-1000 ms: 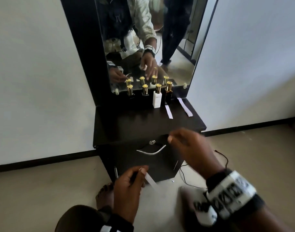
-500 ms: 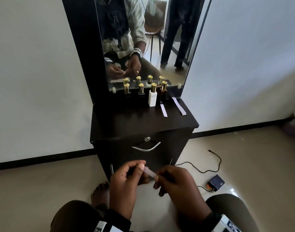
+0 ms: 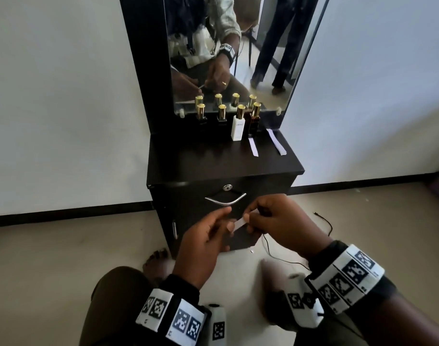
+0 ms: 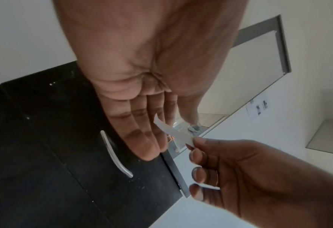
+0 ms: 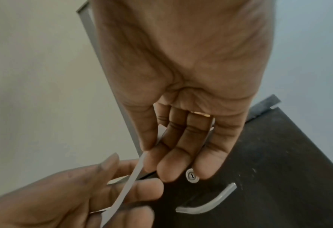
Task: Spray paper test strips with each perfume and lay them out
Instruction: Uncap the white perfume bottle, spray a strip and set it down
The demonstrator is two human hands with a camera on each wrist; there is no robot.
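A white paper strip (image 3: 239, 223) is held between both hands in front of the dresser's drawer. My left hand (image 3: 228, 221) pinches its lower end between thumb and fingers. My right hand (image 3: 249, 222) pinches the upper end, thumb against index finger, as the right wrist view shows at the strip (image 5: 130, 180). Four gold-capped perfume bottles stand by the mirror: two black ones (image 3: 201, 116), a white one (image 3: 238, 126) and a dark amber one (image 3: 253, 121). Two strips (image 3: 253, 147) (image 3: 277, 144) lie flat on the dresser top (image 3: 213, 163), right of the bottles.
The drawer has a chrome handle (image 3: 225, 199) and a lock just behind my hands. A black cable (image 3: 323, 226) trails on the floor at the right. A bare foot (image 3: 156, 258) rests by the cabinet base. The mirror (image 3: 263, 58) reflects a standing person.
My right hand came back from near the dresser edge and took the free end of the strip that my left hand was holding alone. Both hands then rose slightly.
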